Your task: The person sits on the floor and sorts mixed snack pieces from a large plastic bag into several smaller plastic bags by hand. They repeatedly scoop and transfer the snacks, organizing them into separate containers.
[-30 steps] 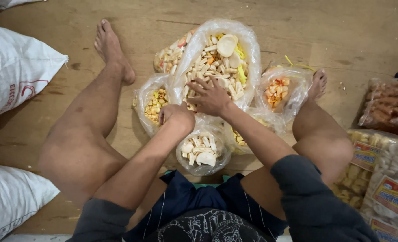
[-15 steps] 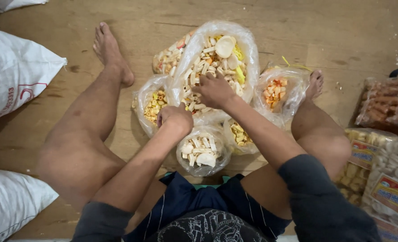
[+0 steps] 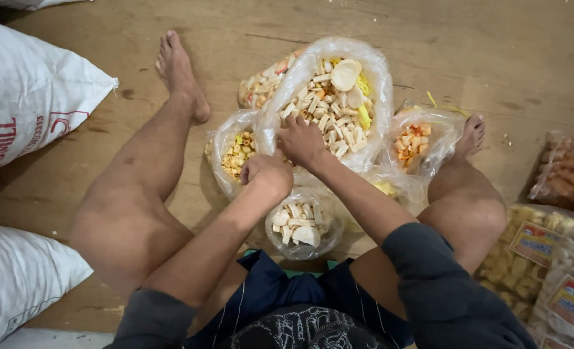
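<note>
Both hands crowded: right hand (image 3: 302,140) in big bag (image 3: 371,71), left hand (image 3: 267,173) at rim.

- The right hand (image 3: 302,141) lies spread on pale stick crackers at the near edge of the large clear bag (image 3: 329,97).
- The left hand (image 3: 267,173) is curled at that bag's near rim, just above a small bag of white crackers (image 3: 302,223).
- Smaller bags of yellow snacks (image 3: 235,154) and orange snacks (image 3: 413,141) flank them on the wooden floor (image 3: 481,45).
- White sacks (image 3: 22,90) lie to the left.

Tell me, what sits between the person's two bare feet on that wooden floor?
In the head view, clear plastic bags of crackers lie between the left foot and right foot; the largest bag holds pale sticks.
</note>
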